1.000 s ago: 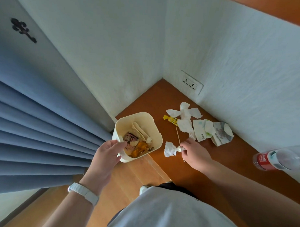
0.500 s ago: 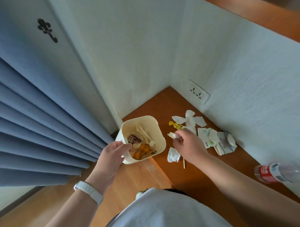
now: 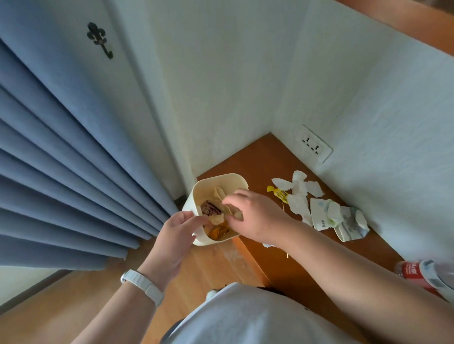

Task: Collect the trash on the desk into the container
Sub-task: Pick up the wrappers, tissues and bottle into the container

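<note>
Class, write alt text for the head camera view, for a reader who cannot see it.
A person's right hand reaches over a cream bin of scraps, which the left hand holds by its rim at the desk edge. Crumpled paper, a yellow wrapper and a bottle lie on the desk.

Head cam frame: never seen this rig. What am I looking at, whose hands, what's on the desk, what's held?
There is no robot here: a person wears one wide-angle camera on the head, looking down at their own two bare hands. The left hand, with a white wristband, has its grip on the rim of a cream container held beside the edge of the wooden desk. The right hand reaches over the container's opening; whether it holds anything cannot be told. Still on the desk: crumpled tissues, a yellow wrapper, folded printed paper packets and a plastic bottle with a red label.
</note>
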### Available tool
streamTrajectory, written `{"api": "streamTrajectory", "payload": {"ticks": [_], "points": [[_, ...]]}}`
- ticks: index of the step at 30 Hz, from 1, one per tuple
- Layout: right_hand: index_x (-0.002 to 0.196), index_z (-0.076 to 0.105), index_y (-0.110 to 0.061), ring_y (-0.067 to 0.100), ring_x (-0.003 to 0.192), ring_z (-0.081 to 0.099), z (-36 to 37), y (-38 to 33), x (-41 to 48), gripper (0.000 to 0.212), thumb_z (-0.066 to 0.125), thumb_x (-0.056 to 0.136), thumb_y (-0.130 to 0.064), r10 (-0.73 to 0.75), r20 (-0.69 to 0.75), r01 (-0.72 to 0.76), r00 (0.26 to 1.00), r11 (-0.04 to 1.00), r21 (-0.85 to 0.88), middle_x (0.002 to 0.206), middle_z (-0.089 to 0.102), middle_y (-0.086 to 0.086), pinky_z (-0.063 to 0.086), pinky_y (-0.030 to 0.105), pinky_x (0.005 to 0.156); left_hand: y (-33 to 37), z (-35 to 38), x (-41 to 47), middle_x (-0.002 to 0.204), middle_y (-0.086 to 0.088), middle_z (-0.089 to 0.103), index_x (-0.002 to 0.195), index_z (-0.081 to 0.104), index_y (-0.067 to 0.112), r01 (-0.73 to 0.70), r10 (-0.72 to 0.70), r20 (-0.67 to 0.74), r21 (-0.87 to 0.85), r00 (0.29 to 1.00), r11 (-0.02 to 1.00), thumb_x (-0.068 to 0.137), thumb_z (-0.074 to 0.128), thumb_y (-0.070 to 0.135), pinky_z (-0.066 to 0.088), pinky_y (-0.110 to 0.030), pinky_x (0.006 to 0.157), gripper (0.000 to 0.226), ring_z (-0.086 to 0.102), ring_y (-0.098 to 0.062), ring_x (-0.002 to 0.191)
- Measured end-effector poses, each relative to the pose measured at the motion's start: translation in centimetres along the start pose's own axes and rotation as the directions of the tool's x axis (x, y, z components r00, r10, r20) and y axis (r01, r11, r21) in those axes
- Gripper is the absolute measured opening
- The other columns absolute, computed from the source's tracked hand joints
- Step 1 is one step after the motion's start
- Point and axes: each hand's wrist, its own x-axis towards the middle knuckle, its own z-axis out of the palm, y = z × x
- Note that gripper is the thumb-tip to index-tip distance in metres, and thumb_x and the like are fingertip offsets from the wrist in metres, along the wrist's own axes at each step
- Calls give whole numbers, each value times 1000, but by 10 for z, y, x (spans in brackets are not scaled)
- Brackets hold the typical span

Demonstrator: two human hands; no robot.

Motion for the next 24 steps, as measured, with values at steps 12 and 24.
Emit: {"api": "streamTrajectory", "payload": {"ticks": [12, 24], "points": [[134, 52, -25, 13, 109, 56, 20, 81, -54, 44, 55, 94, -41, 441, 122, -423, 889, 894, -147, 137, 49, -6, 48, 31, 86, -10, -7, 9, 98, -5, 82, 108, 67, 10, 18, -18, -25, 1, 1000, 1000, 92, 71, 29, 52, -44, 101, 26, 73, -22, 103], [128, 54, -18, 16, 104, 57, 80, 107, -91, 39, 64, 92, -26, 515, 96, -486, 852, 845, -225, 122, 54, 2, 49, 24, 87, -9, -4, 9, 90, 0, 82, 108, 67, 11, 43, -42, -62, 17, 997, 999, 92, 71, 27, 53, -32, 84, 24, 73, -18, 98]]}}
